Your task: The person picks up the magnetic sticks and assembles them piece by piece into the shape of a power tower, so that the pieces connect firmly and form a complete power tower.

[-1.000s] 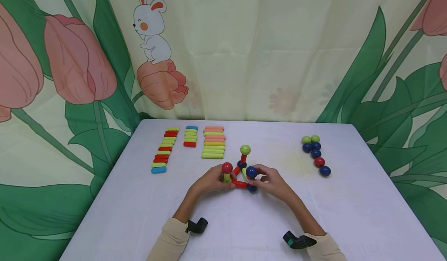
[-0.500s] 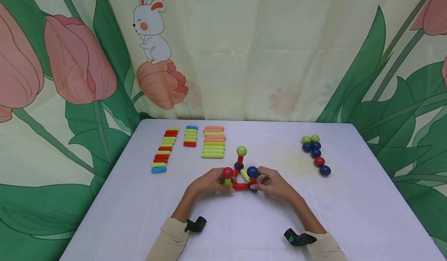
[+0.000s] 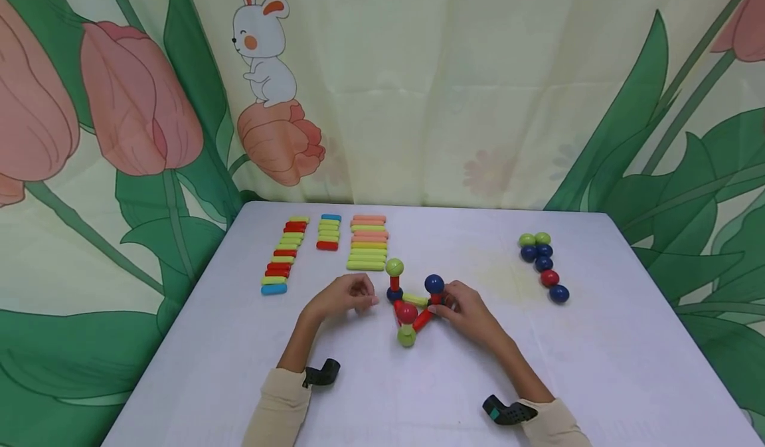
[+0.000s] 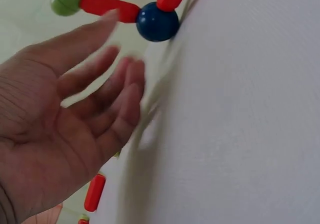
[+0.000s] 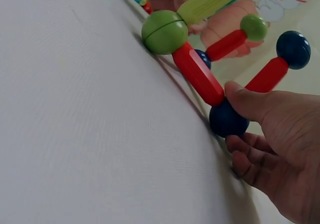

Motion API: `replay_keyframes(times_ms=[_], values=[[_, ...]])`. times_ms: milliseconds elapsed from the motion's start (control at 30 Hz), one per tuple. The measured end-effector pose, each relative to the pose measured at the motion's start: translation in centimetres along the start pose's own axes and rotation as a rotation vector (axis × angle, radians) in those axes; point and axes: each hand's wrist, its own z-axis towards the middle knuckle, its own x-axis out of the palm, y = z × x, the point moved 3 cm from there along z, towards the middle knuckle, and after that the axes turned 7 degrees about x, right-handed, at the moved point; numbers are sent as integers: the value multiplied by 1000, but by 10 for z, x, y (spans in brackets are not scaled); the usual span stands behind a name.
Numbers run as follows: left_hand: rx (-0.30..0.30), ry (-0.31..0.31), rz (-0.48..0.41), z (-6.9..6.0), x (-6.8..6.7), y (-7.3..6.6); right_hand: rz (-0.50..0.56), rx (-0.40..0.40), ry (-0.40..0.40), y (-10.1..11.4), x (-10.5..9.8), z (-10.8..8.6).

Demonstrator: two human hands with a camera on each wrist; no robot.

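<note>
A triangular construction of toy sticks and balls stands mid-table, its base made of two red sticks (image 3: 423, 319) and a yellow-green stick (image 3: 415, 299). Each corner ball carries an upright stick: one topped by a green ball (image 3: 394, 268), one by a dark blue ball (image 3: 434, 284), one by a red ball (image 3: 407, 313). Thumb and fingers of my right hand (image 3: 472, 311) pinch the dark blue ball (image 5: 228, 119) at the right corner. My left hand (image 3: 343, 295) hovers left of the construction, fingers loosely bent, holding nothing; in the left wrist view a gap separates it from the blue corner ball (image 4: 157, 22).
Rows of short sticks (image 3: 285, 253), (image 3: 328, 232) and longer sticks (image 3: 367, 242) lie at the back left of the white table (image 3: 370, 394). Loose balls (image 3: 544, 264) form a line at the right. A printed curtain (image 3: 394, 88) hangs behind.
The construction has turned, its red-topped corner swinging from the left to the front. My left hand has let go and drawn back left; my right hand keeps its hold.
</note>
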Motion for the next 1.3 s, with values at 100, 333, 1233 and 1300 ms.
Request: replay_keyframes(times_ms=[100,333,1233,1300], values=[[-2,-127,-16,3,-4,4,21,31,-12,1,5,3],[14,-65,30,4,-1,7,157,33,90,6,20,16],[-119,-100,57,-30,-41,16,-300,-189,101,53,64,122],[-128,-117,60,-31,-43,16,-350,-205,82,55,68,123]])
